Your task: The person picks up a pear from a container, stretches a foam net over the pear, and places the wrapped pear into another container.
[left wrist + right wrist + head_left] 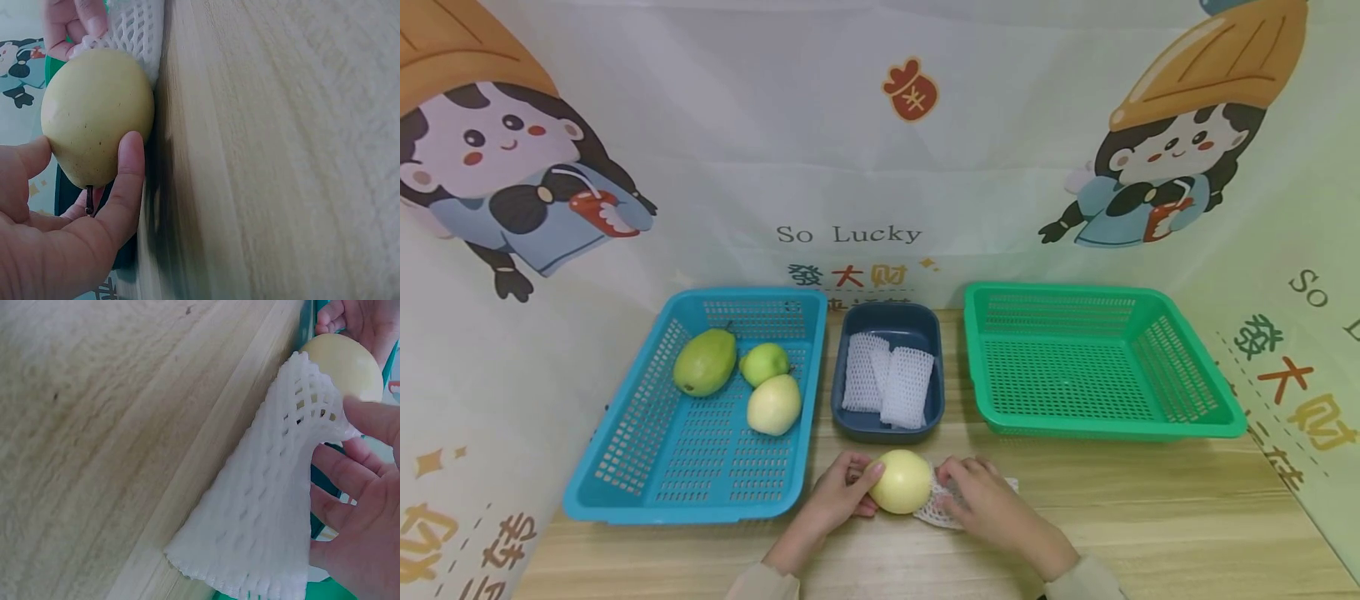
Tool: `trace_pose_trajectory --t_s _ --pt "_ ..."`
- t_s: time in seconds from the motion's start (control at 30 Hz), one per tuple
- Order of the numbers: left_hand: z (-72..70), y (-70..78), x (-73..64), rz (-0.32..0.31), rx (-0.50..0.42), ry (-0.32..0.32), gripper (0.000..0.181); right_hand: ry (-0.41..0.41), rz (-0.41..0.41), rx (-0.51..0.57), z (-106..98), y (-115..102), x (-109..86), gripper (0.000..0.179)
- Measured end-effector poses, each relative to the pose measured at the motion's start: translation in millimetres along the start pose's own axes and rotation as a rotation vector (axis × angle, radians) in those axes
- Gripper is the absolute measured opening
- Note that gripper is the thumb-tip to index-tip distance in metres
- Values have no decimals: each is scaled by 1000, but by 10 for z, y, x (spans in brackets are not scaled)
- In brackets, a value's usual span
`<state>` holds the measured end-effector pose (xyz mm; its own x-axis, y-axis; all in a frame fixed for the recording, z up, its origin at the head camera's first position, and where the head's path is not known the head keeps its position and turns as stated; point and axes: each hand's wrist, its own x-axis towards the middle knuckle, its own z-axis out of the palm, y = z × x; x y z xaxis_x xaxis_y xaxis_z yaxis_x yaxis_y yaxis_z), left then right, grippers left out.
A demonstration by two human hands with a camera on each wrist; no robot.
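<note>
A pale yellow pear (901, 482) is held by my left hand (848, 492) over the front of the table. In the left wrist view, that hand's thumb and fingers (131, 156) grip the pear around its stem end. My right hand (988, 504) pinches the rim of a white foam net sleeve (250, 487), whose mouth lies against the pear's other end. The sleeve flares out past the right fingers as a flattened tube. Most of the pear is outside the net.
A blue basket (685, 512) at left holds a green papaya-like fruit (705, 362), a green pear (765, 364) and a pale pear (774, 405). Behind my hands, a dark blue bin (887, 312) contains white net sleeves (907, 387). At right stands a green basket (1105, 429).
</note>
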<state>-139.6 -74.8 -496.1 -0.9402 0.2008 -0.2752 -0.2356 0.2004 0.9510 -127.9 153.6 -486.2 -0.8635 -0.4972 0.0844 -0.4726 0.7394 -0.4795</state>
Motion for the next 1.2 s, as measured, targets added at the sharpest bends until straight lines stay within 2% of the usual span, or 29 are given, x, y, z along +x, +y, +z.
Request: trace_pose_trajectory --t_s 0.13,0.37,0.5,0.63,0.8,0.97,1.2 --pt "6 8 4 9 24 1 45 31 -8 63 -6 -1 -9 13" --pt "1 2 20 3 49 7 44 30 -40 207 -22 82 -40 11" --pt "-9 28 14 11 60 9 45 11 -44 245 -39 101 -60 13" --pt "-12 50 8 15 67 10 44 34 -46 291 -21 97 -50 17" --pt "-11 64 0 15 74 3 44 23 11 350 18 84 -33 34" --pt "-11 58 3 14 74 -10 44 2 18 315 4 69 -55 36" --pt "-18 56 -1 39 71 -39 42 -5 -24 211 21 74 -69 55"
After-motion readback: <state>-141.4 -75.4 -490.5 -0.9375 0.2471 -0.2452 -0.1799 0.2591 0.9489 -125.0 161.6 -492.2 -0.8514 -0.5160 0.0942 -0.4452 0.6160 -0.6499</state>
